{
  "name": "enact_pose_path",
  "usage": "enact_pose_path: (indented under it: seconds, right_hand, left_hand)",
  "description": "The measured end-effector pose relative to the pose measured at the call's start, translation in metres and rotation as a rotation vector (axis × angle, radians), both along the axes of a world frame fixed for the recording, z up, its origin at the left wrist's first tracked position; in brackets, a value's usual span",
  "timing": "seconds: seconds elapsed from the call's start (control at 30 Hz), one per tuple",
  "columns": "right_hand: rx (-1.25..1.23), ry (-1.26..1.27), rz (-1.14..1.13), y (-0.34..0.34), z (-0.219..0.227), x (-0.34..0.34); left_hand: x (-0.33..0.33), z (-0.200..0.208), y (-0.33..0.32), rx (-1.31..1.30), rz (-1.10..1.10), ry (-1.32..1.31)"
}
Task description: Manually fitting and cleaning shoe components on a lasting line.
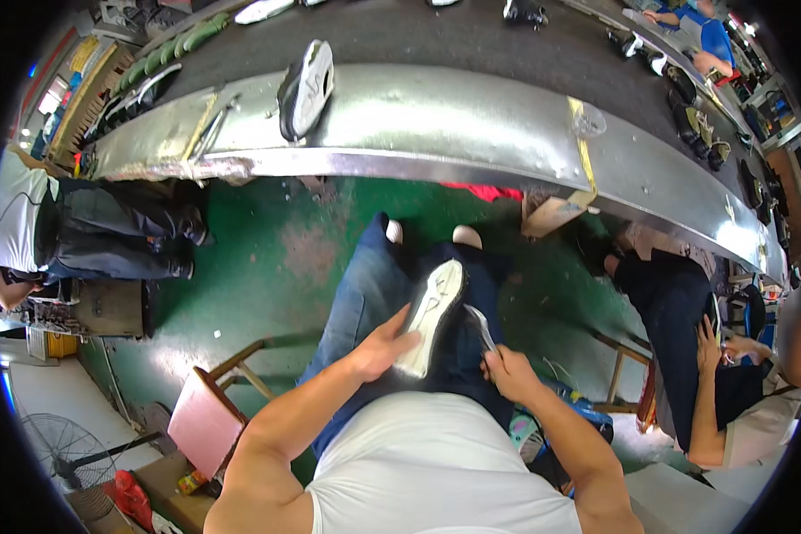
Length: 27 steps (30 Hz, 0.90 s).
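Over my lap, my left hand (pixel 383 351) is closed around the side and heel end of a shoe (pixel 438 307). The shoe's white sole faces up and its toe points away from me. Just to the right, my right hand (pixel 513 376) grips a slim metal hand tool (pixel 481 327) with a curved tip; its exact kind cannot be made out. The tool's tip is close beside the shoe's dark edge, and I cannot tell whether they touch. A second shoe (pixel 308 93), black with a white sole, leans on the metal edge of the conveyor ahead.
A dark conveyor belt (pixel 418 40) with a shiny metal rim (pixel 436 120) curves across in front, carrying several shoes. One person sits at right (pixel 676 347), another stands at left (pixel 27 214). A pink-seated stool (pixel 203 423) and a fan (pixel 58 449) are at lower left.
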State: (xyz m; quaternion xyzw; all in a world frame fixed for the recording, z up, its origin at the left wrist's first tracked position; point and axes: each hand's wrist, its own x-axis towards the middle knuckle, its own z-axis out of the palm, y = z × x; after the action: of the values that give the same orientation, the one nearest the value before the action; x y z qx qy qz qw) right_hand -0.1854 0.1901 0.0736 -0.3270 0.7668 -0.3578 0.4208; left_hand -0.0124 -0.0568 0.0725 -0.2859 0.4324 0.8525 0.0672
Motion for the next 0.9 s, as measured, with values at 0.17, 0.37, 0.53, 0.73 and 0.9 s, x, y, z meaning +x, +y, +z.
enact_pose_path:
  seconds: [0.17,0.37,0.53,0.73,0.9]
  right_hand:
    - [0.106,-0.220,-0.202,0.013,-0.037,0.005]
    - [0.133,-0.362,-0.190,0.008,-0.041,-0.016]
    - [0.158,-0.443,-0.162,0.005,-0.040,-0.035]
    - [0.142,-0.550,-0.273,0.001,-0.041,-0.053]
    - [0.117,-0.555,-0.264,-0.017,-0.037,-0.078]
  left_hand:
    - [-0.039,0.109,-0.060,-0.025,0.094,0.219]
    - [-0.241,0.206,-0.185,-0.329,0.112,0.212]
    - [-0.382,0.209,-0.270,-1.339,-0.066,-0.059]
    - [-0.426,0.120,-0.316,-2.527,-0.635,-0.346]
    - [-0.380,0.182,-0.359,-2.167,-0.375,-0.161]
